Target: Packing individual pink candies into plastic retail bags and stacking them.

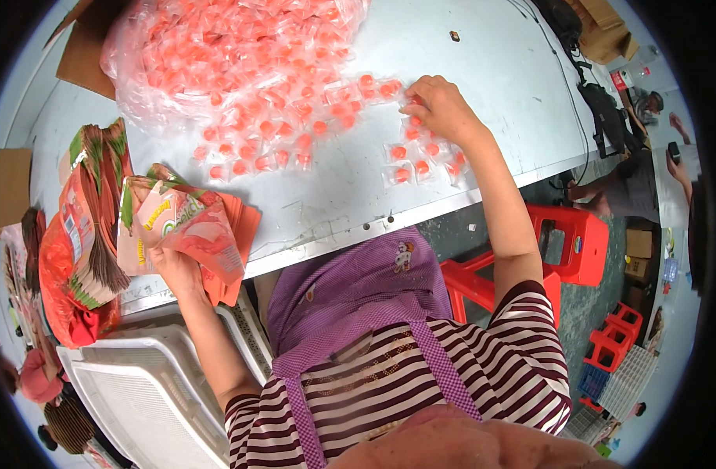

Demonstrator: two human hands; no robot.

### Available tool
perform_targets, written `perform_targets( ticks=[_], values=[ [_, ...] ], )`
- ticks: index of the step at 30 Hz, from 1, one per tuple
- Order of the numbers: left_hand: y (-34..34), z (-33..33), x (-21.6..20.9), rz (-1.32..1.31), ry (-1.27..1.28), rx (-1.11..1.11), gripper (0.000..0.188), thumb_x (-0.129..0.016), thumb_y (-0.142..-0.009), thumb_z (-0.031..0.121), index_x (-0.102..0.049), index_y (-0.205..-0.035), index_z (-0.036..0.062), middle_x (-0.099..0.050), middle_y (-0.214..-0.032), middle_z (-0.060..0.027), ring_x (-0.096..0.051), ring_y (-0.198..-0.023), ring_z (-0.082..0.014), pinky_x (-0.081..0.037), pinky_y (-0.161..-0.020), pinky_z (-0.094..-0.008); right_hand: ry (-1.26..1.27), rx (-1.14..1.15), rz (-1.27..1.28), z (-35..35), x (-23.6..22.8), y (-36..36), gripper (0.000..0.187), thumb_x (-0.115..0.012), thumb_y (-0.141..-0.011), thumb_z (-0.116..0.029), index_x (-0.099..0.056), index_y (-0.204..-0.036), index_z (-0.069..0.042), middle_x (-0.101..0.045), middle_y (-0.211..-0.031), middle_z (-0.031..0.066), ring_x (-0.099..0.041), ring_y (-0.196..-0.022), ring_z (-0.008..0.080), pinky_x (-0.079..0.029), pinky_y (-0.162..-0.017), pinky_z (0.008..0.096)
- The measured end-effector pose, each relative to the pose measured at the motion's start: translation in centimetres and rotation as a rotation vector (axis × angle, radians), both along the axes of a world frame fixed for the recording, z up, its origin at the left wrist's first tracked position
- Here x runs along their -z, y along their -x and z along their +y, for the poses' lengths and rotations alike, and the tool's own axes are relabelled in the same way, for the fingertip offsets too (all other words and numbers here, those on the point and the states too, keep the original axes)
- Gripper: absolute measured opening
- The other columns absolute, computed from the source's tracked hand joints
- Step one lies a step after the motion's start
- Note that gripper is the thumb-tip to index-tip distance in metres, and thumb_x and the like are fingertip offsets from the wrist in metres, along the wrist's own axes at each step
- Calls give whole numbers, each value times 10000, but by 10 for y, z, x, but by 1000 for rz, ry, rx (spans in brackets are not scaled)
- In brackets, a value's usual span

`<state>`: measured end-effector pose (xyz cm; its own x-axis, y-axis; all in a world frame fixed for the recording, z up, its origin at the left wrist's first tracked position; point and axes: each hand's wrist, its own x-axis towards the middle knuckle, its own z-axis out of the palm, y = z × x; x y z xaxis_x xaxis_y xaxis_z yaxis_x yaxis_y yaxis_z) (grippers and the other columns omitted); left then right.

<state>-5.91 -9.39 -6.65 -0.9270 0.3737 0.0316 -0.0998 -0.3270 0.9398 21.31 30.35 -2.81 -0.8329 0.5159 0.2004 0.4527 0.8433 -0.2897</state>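
Note:
My left hand (178,270) grips the lower left edge of a printed pink-and-white pouch (205,234) near the table's front edge. Its fingers are partly behind the film. Flat orange-red pouches (248,230) lie stacked beneath and beside it. Further right, over the table, the bent fingers of my right hand (444,109) close on a small clear-wrapped orange candy at their tips. Just below that hand, several more wrapped candies (422,166) form a loose group. A larger spread of them (283,141) reaches left to a big clear bag (150,94) full of the same candies.
Bundled pouches (92,227) stand in a red plastic bag (57,301) at the table's left end. White plastic trays (147,391) lean below. A red stool (569,242) is at lower right. Cables and a black bag (604,109) line the table's right side; other people are beyond.

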Motion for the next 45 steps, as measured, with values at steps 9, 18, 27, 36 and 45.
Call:
perform_targets(
  ticks=[9,18,27,36,45],
  values=[
    [-2,2,-3,11,28,-29,185,-544,-844,2,-516,-1027,-14,-611,-954,-107,-620,-821,-178,-526,-748,-311,-81,-67,82,-14,9,40,486,-682,-759,-357,-558,-1167,-125,-529,-1199,73,-436,-1152,283,-328,-994,398],
    [2,1,1,-7,39,-52,101,-535,-857,6,-487,-945,4,-597,-940,-104,-605,-837,-178,-512,-757,-303,93,-98,-73,-18,-1,11,365,-637,-812,-285,-560,-1129,-121,-545,-1188,47,-462,-1133,246,-304,-1010,401],
    [9,3,9,72,-2,25,112,-527,-895,59,-499,-995,15,-601,-991,-97,-604,-885,-173,-509,-786,-313,33,-230,-122,-24,-9,14,279,-553,-851,-295,-576,-1053,-104,-571,-1123,50,-476,-1083,223,-272,-1010,404],
    [5,4,7,42,-8,8,176,-533,-889,64,-508,-1057,19,-600,-1018,-93,-601,-909,-178,-502,-801,-311,97,-194,-244,-32,-12,6,545,-594,-789,-437,-515,-1248,-154,-497,-1282,50,-395,-1211,258,-219,-1046,473],
    [-15,-3,-31,118,103,63,294,-499,-880,69,-481,-1166,0,-561,-1087,-84,-555,-940,-141,-464,-793,-286,-72,-146,-134,-67,0,-12,852,-686,-648,-548,-372,-1371,-226,-318,-1443,69,-175,-1356,375,-72,-1077,591]
  ],
)
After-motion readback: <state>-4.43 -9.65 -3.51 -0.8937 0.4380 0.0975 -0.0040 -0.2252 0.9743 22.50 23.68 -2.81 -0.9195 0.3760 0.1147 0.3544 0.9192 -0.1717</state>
